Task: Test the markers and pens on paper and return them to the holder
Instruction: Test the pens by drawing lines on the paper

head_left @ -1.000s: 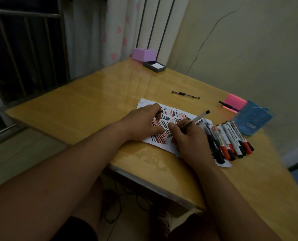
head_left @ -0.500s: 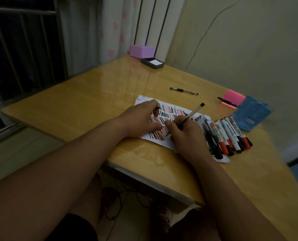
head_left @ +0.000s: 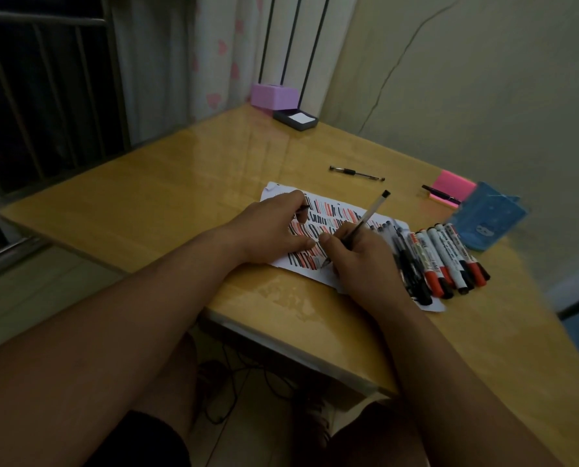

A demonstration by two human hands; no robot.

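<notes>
I am seeing the right hand curling its fingers around a clear pen, with the tip touching the striped paper. The left hand is lying on the paper with bent fingers. A small dark piece is showing by its forefinger, and I cannot tell if it is gripping it. Just right of the hand, markers are lying in a row, partly on the paper. The blue holder is standing beyond them on the table. The marker labels are too blurred to read.
</notes>
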